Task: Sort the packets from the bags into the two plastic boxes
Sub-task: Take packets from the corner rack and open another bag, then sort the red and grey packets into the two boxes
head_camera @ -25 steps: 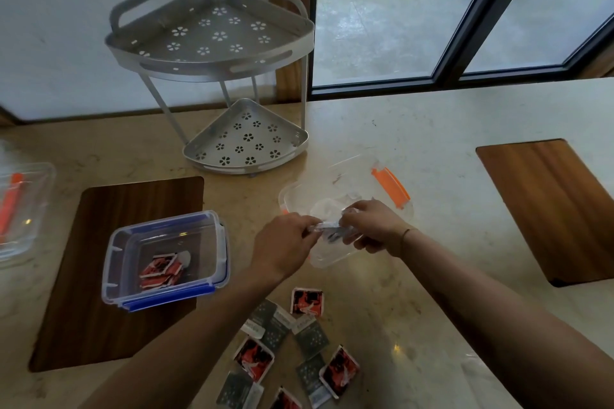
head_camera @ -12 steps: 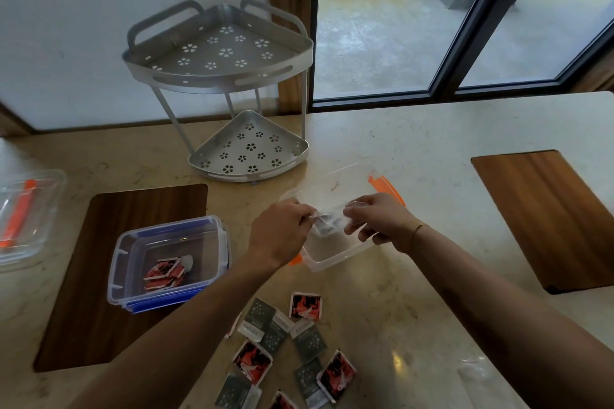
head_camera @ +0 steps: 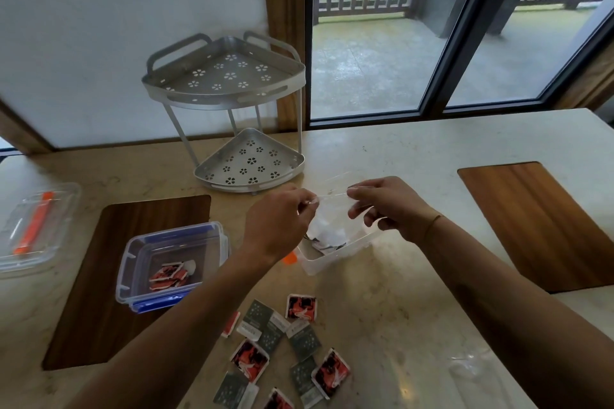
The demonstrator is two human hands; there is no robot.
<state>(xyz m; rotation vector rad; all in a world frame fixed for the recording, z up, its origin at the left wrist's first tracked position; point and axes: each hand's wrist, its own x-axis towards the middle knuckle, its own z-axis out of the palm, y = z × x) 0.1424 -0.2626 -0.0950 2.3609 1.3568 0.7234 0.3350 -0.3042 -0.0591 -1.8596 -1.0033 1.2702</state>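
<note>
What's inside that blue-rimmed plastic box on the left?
The blue-rimmed box holds a small pile of red packets, with something white beside them. It stands open on a dark wooden mat. How many packets there are cannot be told, because they overlap.

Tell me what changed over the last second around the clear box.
Both hands, left hand and right hand, have pulled the clear plastic bag wider open and lifted it above the orange-clipped box; both grips on it hold. The blue-clipped box with red packets and the loose packets on the counter lie unchanged.
</note>
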